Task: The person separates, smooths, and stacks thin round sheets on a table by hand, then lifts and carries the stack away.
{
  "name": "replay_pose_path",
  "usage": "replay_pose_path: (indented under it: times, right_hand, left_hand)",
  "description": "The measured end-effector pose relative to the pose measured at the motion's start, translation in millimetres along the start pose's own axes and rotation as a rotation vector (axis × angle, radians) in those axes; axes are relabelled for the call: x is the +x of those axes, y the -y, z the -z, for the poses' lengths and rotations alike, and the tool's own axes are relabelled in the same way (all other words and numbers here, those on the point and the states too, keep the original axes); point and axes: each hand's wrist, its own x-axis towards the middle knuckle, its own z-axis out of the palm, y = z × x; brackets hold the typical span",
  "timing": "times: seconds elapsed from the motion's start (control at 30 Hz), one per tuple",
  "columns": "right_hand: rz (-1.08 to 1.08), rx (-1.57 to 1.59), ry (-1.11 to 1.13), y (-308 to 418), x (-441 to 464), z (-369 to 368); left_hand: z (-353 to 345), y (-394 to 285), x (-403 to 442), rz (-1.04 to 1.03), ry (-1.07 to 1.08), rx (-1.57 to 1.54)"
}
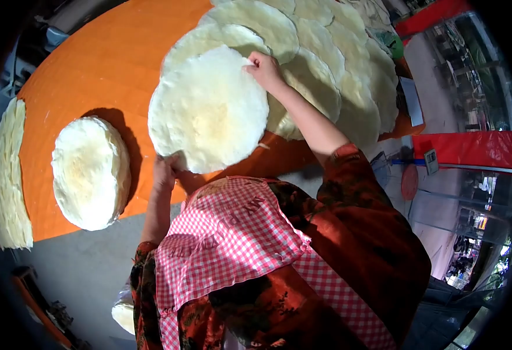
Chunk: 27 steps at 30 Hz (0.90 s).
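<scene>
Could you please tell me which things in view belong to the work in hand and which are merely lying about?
With the work: held round sheet, left hand, right hand, stacked sheets, overlapping sheets, orange tabletop.

Apparently just lying about: green item, red round object.

disc [209, 108]: cream-white | table [110, 64]: orange | apron [227, 233]: pink-white checked | shirt [367, 221]: red-black patterned

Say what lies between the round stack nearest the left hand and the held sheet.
The head view shows bare orange tabletop, partly shadowed, between the stack and the sheet.
</scene>
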Motion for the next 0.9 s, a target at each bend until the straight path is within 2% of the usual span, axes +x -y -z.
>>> replay_pose_path:
  times: [0.13,0.17,0.23,0.33,0.4,0.43,0.47,0.5,0.53,0.57,0.6,0.67,0.73,0.77,0.83,0.9]
  right_hand:
    - [-0.033,-0.176,-0.057,-113.7,-0.4,-43.8]
    - [-0.102,-0.206,0.002,-111.2,-8.3,-40.8]
    - [-0.037,-0.225,-0.098,-101.7,-21.1,-43.7]
    - [0.166,-0.538,-0.310,-77.8,-41.7,-30.1]
    - [-0.011,-0.424,-0.303,-81.5,-68.2,-14.5]
    - [-0.245,-0.408,-0.173,-72.9,-88.1,-4.7]
    - [-0.256,-0.438,-0.099,-86.4,-112.1,-2.7]
    - [-0.691,0.231,0.141,-60.3,-138.8,11.0]
    - [-0.680,0.264,0.150,-78.2,-167.5,-0.5]
    - [-1.071,0.522,0.351,-33.8,-184.2,15.0]
    - [-1.260,0.684,0.367,-22.2,-191.3,13.8]
    - [-1.123,0.934,0.231,-14.8,-198.6,2.8]
    - [-1.018,1.169,0.064,-13.3,-185.6,-19.3]
    - [-0.795,1.234,0.167,-66.7,-185.0,-41.3]
    - [-1.014,1.347,0.144,-74.7,-175.4,-39.9]
    - [-0.440,0.938,0.398,-107.1,-180.2,-40.2]
  left_hand:
    - [4.5,6.1,6.2,0.010,0.028,-0.025]
    - [5.1,3.7,5.5,0.010,0.033,-0.037]
    - [10.2,4.1,8.2,0.000,0.052,-0.017]
    - [3.0,2.7,-0.6,0.010,0.024,-0.051]
    - [-0.3,-0.5,1.7,0.008,0.019,-0.083]
    - [1.5,2.5,4.8,0.011,0.026,-0.092]
    - [4.2,4.0,5.9,0.015,0.031,-0.099]
    - [5.8,2.0,5.3,0.028,0.035,-0.109]
    - [4.6,-1.0,4.8,0.039,0.041,-0.119]
    - [0.7,-3.8,3.8,0.050,0.047,-0.130]
    - [-12.8,-14.8,-7.0,0.034,-0.010,-0.179]
    - [-24.3,-17.1,-23.7,0.034,0.027,-0.278]
    - [0.6,0.2,-23.4,0.045,0.084,-0.322]
    - [-14.5,-12.2,-45.9,0.129,-0.001,-0.320]
    - [10.7,12.6,-43.8,0.252,0.012,-0.165]
    - [32.0,21.8,-34.9,0.218,0.051,-0.135]
